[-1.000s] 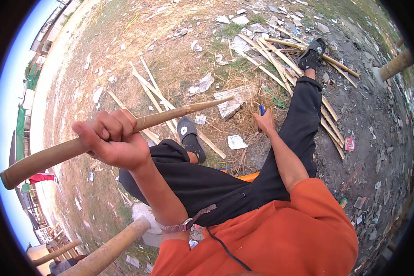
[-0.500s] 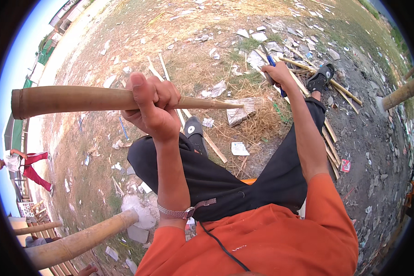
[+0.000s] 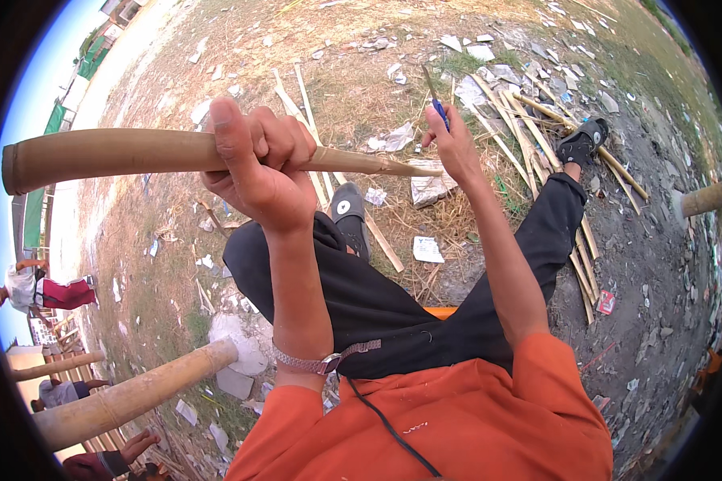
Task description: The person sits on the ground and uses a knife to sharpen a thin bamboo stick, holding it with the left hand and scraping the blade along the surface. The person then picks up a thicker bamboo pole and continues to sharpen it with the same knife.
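Observation:
My left hand (image 3: 261,168) is wrapped round a bamboo pole (image 3: 104,159), thumb on the near side. The pole runs from a thick cut end at the far left to a narrower tip beside a pale, rough block (image 3: 433,189) on the ground. In my right hand (image 3: 456,148) is a knife (image 3: 431,86) with a blue part at its handle, its dark blade pointing up and left. The right hand is just above the pole's tip, apart from it. Part of the knife's handle is hidden by the fingers.
Split bamboo strips (image 3: 529,132) lie around my right foot, and more strips (image 3: 309,112) lie beyond the left one. A thick bamboo post (image 3: 144,393) stands at lower left, another (image 3: 704,200) at right. Paper scraps and stones litter the ground. People (image 3: 44,286) are at left.
My right hand has moved left with the knife, closer to the pole's tip. The pole's thick end has shifted up and left slightly. The person in the background has changed stance.

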Demonstrator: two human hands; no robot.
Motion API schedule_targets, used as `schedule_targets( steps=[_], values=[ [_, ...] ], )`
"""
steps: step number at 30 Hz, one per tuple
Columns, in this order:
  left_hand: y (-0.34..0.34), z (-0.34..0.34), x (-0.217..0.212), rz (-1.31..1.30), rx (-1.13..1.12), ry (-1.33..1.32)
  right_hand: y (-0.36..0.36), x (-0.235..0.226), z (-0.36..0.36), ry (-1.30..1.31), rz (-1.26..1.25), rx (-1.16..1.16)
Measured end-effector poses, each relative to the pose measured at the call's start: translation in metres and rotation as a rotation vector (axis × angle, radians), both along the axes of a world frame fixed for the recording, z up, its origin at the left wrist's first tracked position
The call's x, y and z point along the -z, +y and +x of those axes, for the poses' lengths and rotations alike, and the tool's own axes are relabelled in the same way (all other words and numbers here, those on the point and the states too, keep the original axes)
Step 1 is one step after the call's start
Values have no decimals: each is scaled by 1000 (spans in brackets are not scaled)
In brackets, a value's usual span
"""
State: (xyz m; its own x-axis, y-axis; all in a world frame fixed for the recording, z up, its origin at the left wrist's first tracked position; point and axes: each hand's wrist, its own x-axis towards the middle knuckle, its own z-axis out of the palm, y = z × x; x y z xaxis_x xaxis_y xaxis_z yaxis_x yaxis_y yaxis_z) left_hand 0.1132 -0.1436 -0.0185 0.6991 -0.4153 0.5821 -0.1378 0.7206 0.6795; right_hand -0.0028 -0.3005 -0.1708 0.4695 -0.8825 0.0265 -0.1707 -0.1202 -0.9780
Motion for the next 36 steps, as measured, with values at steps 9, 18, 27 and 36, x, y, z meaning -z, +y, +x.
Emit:
schedule_targets(
  steps=[9,18,27,36],
  values=[
    [-6,-9,0,42,100,-59,103,9,-51,258,-120,-25],
    [3,-17,4,11,198,-90,100,16,-46,323,-23,-69],
    [-2,-23,2,4,192,-202,101,41,-41,355,-71,-14],
    [-6,-29,1,-19,170,-141,98,38,-48,319,-32,-31]
  ],
)
